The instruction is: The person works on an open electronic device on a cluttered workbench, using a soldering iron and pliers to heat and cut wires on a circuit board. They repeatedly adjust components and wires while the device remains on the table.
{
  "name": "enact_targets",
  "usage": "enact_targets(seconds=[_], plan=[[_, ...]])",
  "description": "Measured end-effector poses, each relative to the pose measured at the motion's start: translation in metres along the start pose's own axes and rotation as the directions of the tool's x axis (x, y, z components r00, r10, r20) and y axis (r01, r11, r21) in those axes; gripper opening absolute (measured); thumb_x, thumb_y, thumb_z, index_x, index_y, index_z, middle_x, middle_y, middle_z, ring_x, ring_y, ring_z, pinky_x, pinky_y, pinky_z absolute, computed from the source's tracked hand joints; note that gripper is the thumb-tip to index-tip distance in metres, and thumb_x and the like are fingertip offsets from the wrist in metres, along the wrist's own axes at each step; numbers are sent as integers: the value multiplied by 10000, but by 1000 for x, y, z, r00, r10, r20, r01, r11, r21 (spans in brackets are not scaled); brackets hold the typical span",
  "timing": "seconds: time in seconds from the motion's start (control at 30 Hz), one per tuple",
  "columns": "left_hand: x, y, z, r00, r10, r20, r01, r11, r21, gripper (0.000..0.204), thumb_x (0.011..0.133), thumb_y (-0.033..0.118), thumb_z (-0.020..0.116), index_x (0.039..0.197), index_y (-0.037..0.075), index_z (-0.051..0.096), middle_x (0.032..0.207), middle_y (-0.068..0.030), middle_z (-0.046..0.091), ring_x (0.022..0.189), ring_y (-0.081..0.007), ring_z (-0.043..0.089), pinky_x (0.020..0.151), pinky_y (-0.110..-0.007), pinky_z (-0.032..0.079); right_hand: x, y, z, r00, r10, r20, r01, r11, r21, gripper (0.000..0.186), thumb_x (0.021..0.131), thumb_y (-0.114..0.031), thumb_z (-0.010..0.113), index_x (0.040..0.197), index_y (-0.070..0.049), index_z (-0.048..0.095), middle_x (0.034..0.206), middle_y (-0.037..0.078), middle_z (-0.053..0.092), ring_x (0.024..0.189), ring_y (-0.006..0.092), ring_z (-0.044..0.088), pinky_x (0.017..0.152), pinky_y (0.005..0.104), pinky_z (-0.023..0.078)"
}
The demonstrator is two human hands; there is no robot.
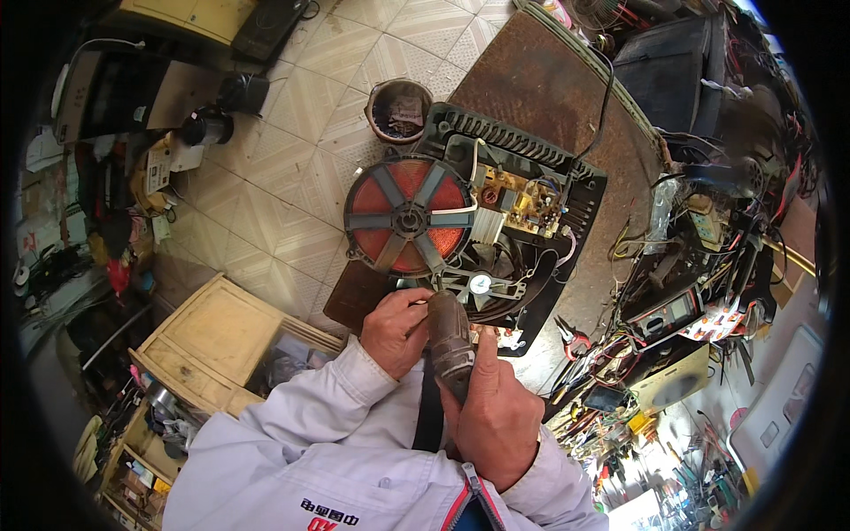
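Observation:
An opened induction cooker lies in front of me, its black housing (580, 177) bearing a round red copper coil (379, 196) with dark radial bars. Beside the coil sit a circuit board (527, 202) with a silver heat sink and a black fan (503, 257). My right hand (498, 411) grips a worn brown, thick-bodied power tool (450, 329), its index finger stretched along the side. The tool's front end lies over the cooker's near edge. My left hand (394, 332) is closed beside that end, fingertips pinched together; what they hold, if anything, is hidden.
The cooker rests on a rusty brown tabletop (531, 75). A bucket (398, 111) stands beyond it on the tiled floor. Red-handled pliers (574, 339), a multimeter (668, 310) and many loose tools and wires crowd the right. A wooden cabinet (208, 336) is at my left.

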State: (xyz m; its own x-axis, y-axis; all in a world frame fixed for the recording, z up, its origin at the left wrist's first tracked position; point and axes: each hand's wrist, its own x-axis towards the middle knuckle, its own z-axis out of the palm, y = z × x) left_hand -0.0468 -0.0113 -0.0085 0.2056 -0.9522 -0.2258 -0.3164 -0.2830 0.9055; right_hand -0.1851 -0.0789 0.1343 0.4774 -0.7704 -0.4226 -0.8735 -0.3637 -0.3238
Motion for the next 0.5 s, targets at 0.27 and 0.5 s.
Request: enact_targets(seconds=[0.27,0.5], plan=[[1,-4,-3,1000,4,17,-3,999,-48,218,830,9,717,1046,17,739,1098,-151,709,978,-341,691,859,-394,565,10,-8,-5,995,-73,67,87,970,-228,625,800,-206,717,1351,55,579,755,69,550,517,199,584,457,328,490],[4,-7,-6,999,17,30,-15,998,-66,202,845,37,722,1046,19,740,1089,-151,709,974,-349,688,865,-406,561,37,-13,-26,972,-146,185,204,916,-346,433,840,-154,651,1250,-13,655,726,53,554,522,185,590,455,327,475]])
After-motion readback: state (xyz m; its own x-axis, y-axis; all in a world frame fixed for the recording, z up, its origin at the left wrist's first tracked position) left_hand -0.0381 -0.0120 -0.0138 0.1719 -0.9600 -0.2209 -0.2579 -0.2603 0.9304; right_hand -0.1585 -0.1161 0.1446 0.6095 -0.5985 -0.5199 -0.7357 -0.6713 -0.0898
